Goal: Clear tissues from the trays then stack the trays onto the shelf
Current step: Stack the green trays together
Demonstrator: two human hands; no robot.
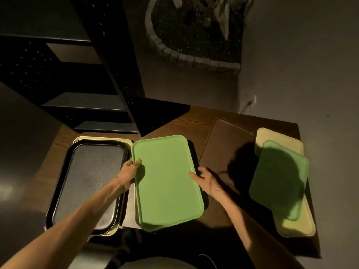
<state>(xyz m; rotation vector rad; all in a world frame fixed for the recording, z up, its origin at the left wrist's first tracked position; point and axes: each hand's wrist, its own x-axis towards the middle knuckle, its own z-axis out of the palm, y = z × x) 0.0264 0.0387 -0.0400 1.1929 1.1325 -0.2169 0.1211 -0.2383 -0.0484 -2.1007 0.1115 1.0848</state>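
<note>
A bare green tray [167, 181] is in the middle of the wooden table, held by its two long edges. My left hand [129, 171] grips its left rim, thumb on top. My right hand [206, 180] grips its right rim. To the left lies a black tray [91, 183] stacked on a pale yellow tray [81, 139]. A brown tray [225, 144] lies flat behind my right hand. At the right, a second green tray [279, 179] sits askew on pale yellow trays [297, 224]. The dark shelf unit [93, 105] stands at the back left. No tissue shows.
The wooden table [219, 212] ends at the right and near edges. A round planter [194, 33] with a brick rim sits on the floor beyond the table. The lighting is dim and my shadow falls over the right trays.
</note>
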